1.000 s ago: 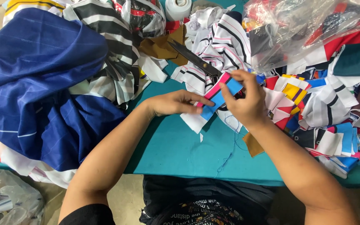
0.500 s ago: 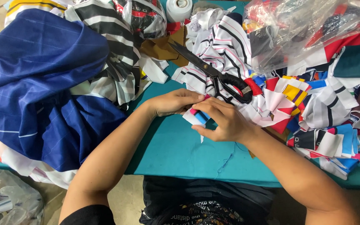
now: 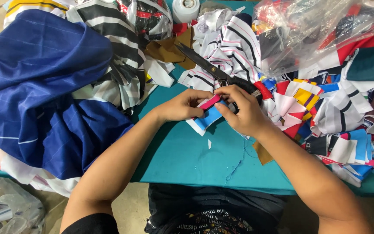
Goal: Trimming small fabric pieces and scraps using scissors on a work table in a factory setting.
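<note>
My left hand (image 3: 182, 105) and my right hand (image 3: 244, 112) meet over a teal table (image 3: 195, 160). Between them they pinch a small fabric piece (image 3: 207, 116) striped pink, blue and white. Large scissors (image 3: 208, 67) with black handles lie just beyond my right hand on striped cloth, blades pointing up and left; the handles sit partly behind my right fingers. A tiny white scrap (image 3: 209, 144) lies on the table below the hands.
A big blue cloth (image 3: 44, 95) is heaped at left with black-and-white striped fabric (image 3: 113, 52) beside it. Several coloured fabric scraps (image 3: 334, 117) pile at right under a clear plastic bag (image 3: 321, 30). A white thread spool (image 3: 185, 8) stands at the back.
My right hand dropped down toward the table's near edge with the striped piece, then moved back up next to the scissors. The left hand stayed on the piece throughout.
</note>
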